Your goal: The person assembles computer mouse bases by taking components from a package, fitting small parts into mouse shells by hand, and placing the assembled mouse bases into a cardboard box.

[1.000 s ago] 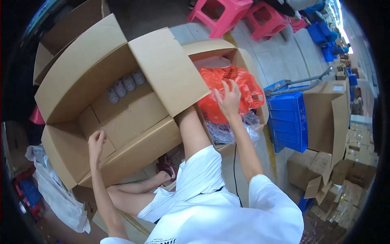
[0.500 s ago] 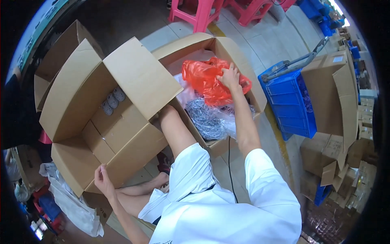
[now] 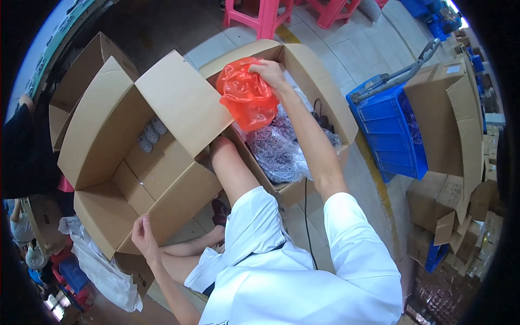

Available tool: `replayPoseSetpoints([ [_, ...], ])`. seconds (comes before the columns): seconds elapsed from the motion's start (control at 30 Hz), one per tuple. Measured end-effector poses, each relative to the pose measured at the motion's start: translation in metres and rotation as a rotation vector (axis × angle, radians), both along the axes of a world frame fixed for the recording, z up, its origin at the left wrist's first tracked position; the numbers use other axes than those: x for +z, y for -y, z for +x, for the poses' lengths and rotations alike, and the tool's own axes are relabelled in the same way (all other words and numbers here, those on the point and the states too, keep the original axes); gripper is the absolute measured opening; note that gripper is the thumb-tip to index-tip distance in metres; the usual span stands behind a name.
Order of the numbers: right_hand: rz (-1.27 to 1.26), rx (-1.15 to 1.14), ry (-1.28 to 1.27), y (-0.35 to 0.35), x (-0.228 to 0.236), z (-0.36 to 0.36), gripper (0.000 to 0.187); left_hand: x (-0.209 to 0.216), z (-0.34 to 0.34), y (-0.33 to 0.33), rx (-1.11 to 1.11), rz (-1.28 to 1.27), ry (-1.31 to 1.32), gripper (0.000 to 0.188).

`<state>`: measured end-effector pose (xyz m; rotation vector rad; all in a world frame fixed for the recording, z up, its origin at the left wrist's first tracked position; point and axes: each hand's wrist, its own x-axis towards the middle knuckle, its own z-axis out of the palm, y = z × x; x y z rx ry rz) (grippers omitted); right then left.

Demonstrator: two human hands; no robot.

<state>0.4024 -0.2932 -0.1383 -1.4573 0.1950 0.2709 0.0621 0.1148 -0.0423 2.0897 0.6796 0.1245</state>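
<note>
My right hand (image 3: 269, 74) is closed on a crumpled red plastic bag (image 3: 246, 95), holding it by its upper right part. The bag hangs over the left side of a cardboard box (image 3: 346, 116) that holds many small grey-purple pieces in clear plastic (image 3: 273, 154). Dark items (image 3: 323, 119) lie at that box's right side. My left hand (image 3: 145, 238) is at the near rim of a larger open cardboard box (image 3: 100, 208), its fingers closed at the edge. Inside this box, several grey clogs (image 3: 146, 142) sit against the far wall.
A raised cardboard flap (image 3: 184, 103) stands between the two boxes. To the right are a blue crate (image 3: 387, 138), a metal handle (image 3: 398, 81) and stacked cartons (image 3: 441, 124). Pink stools (image 3: 265, 21) stand beyond. A black cable (image 3: 307, 227) crosses the floor beside my leg.
My right hand has moved the red bag left and away from me, uncovering dark items in the right box. My left hand stays at the left box's rim.
</note>
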Motion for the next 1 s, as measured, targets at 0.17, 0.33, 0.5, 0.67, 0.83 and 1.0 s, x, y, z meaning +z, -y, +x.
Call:
replayPoseSetpoints([
  [0.17,-0.099,0.220,-0.202,0.013,-0.020,-0.023,0.032,-0.001,-0.012,0.002,0.015,-0.032,-0.021,0.020],
  [0.33,-0.862,-0.301,0.025,0.110,-0.168,-0.024,0.033,-0.004,0.003,0.021,-0.023,-0.064,-0.057,0.020],
  [0.5,-1.161,0.224,0.089,0.050,-0.209,-0.050,0.051,-0.001,-0.013,0.020,0.021,-0.054,-0.098,0.020],
  [0.67,-1.263,0.072,-0.219,0.047,-0.214,-0.028,0.060,-0.006,-0.023,0.023,0.089,-0.033,-0.118,0.020],
  [0.83,-1.113,0.031,-0.306,0.069,-0.185,-0.022,0.056,-0.014,-0.040,0.019,0.148,-0.004,-0.137,0.018],
  [1.0,-1.017,-0.046,-0.339,0.092,-0.165,-0.021,0.043,-0.016,-0.043,0.021,0.139,-0.007,-0.100,0.016],
])
